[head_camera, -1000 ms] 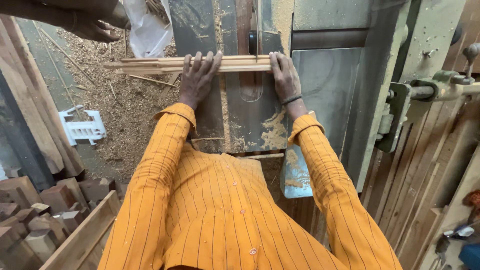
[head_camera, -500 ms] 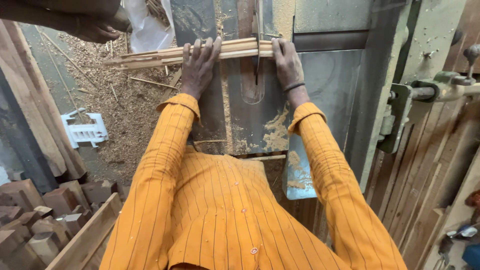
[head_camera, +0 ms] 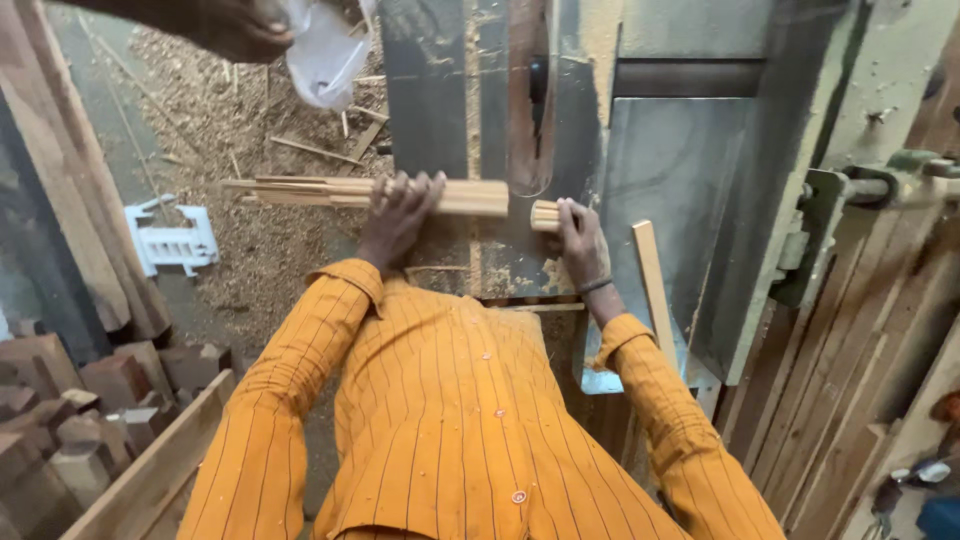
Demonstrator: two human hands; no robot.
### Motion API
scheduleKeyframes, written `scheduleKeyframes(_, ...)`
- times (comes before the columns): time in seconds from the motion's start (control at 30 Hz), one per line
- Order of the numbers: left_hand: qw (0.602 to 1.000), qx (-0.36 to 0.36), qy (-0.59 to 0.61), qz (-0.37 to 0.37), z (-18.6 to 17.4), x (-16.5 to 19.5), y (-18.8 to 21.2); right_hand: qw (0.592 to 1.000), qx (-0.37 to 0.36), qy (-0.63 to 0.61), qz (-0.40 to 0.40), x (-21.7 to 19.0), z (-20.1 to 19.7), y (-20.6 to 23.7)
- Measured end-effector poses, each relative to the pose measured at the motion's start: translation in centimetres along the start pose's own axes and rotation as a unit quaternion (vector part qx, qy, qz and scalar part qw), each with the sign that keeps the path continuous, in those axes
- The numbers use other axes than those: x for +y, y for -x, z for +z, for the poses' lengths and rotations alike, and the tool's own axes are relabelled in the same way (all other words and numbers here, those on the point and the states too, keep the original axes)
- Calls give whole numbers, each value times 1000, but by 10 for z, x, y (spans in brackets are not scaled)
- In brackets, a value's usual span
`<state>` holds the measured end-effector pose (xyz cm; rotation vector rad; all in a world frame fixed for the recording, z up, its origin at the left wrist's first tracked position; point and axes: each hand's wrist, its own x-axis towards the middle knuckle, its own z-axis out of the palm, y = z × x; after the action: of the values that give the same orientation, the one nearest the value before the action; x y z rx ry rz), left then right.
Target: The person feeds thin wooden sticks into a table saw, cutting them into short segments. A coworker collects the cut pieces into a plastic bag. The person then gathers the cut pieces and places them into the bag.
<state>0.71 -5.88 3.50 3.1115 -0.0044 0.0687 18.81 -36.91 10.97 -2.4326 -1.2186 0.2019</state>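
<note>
Nearest to us we see the orange striped shirt (head_camera: pixel 450 420) of the person, both sleeves reaching forward over the metal saw surface (head_camera: pixel 680 170). To the lower left lie stacked wooden blocks (head_camera: pixel 70 420) and a plank on the floor. Further out, the left hand (head_camera: pixel 398 215) lies flat, fingers spread, pressing down on the long bundle of wooden strips (head_camera: pixel 350 192); its grip is not closed round the wood but weighs on top of it. The bundle lies across the surface, its left end sticking out over the sawdust-covered floor (head_camera: pixel 250 250). The right hand (head_camera: pixel 580 238) has its fingers curled over the short cut piece (head_camera: pixel 544 214), which sits just to the right of the bundle, with a narrow gap between the two in line with the saw slot (head_camera: pixel 530 110). A single loose wooden slat (head_camera: pixel 652 285) lies on the surface just right of the right wrist. On the floor to the left sits a white plastic part (head_camera: pixel 172 240). Farthest away, at the top left, another person's hand (head_camera: pixel 240 28) holds a clear plastic bag (head_camera: pixel 325 50) above the sawdust.
</note>
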Motion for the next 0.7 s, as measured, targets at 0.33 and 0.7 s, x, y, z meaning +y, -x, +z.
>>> scheduleKeyframes(0.33,994,5,-27,107,-15,27,75,992,5,-15,-124,-84,58,-94)
scheduleKeyframes(0.7,992,101,-26,72,-17,23,81,997,39,-13,-70,-131,64,-159)
